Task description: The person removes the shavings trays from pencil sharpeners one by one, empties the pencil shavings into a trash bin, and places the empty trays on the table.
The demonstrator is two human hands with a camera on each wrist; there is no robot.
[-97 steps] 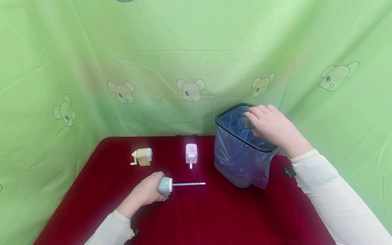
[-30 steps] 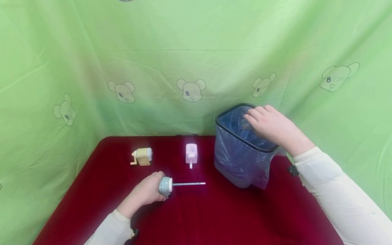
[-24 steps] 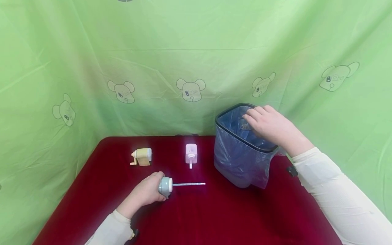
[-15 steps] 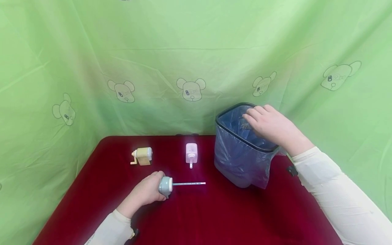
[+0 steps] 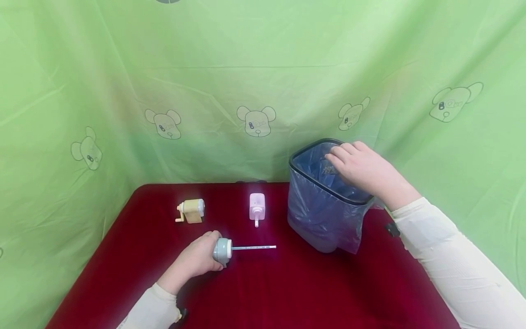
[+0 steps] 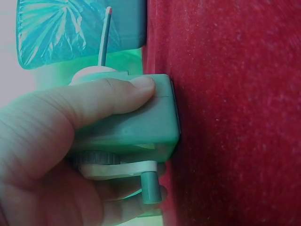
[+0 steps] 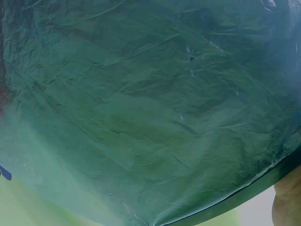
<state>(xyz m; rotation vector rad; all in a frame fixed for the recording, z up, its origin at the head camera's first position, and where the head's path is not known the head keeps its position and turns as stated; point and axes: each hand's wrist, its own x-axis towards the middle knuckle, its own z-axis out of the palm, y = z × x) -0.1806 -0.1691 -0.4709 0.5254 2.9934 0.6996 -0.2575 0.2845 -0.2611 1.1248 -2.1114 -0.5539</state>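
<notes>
Left hand's point(image 5: 199, 253) fingers wrap the green sharpener point(image 5: 222, 252), pencil point(image 5: 252, 247) protruding, low at the surface point(image 5: 271, 292); right hand's point(image 5: 361, 167) fingers seemingly pinch a half-hidden greyish piece point(image 5: 328, 170) over the bin point(image 5: 318, 221); best tip it low, gently.

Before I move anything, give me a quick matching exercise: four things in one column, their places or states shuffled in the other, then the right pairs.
Things
1. Yellow sharpener
2. Pink sharpener
3. Grey-green sharpener
4. Bin

Places and states
A. Gripped by the left hand, a pencil sticking out of it
B. Untouched, farthest left of the four in the head view
C. Plastic-lined, with the right hand at its opening
D. Untouched, between the yellow sharpener and the bin

Pairs: 1-B, 2-D, 3-A, 4-C
</notes>
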